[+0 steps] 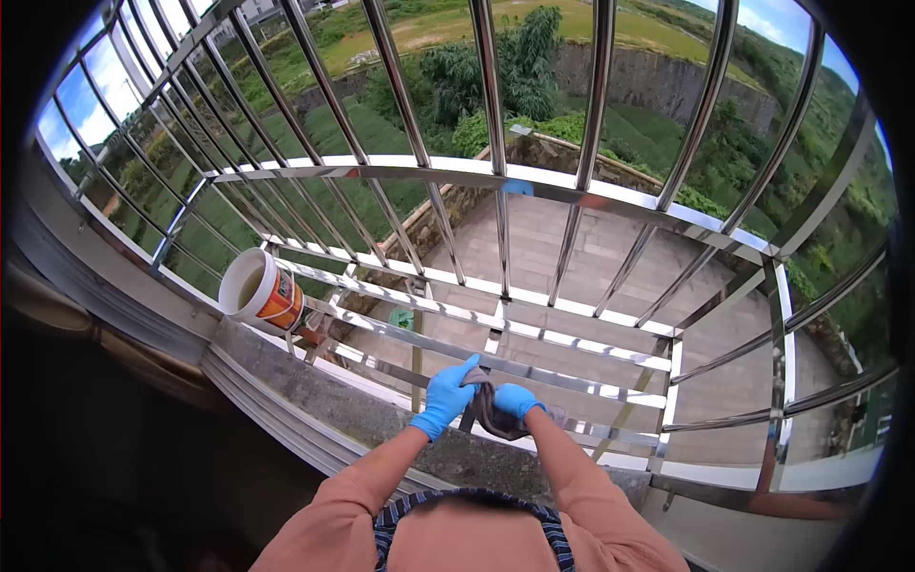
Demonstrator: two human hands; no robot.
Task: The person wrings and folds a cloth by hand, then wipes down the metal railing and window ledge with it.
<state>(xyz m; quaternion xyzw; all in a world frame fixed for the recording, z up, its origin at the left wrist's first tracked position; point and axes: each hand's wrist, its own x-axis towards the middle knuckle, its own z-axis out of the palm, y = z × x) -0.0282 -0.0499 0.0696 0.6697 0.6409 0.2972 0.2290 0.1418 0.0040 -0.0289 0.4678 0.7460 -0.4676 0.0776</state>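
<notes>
A bunched grey-brown cloth hangs between my two hands, over the stone sill and the lower metal bars. My left hand, in a blue glove, is closed around the cloth's left end, with the thumb pointing up and right. On the other end, my right hand, gloved in blue too, is closed on the cloth, its fingers turned inward. The cloth droops in a loop below the hands. Part of each grip is hidden by the gloves.
A white bucket with an orange label stands at the left on the bars. Shiny metal railing encloses the window ledge. A rough stone sill runs in front of me. Far below lies a paved terrace.
</notes>
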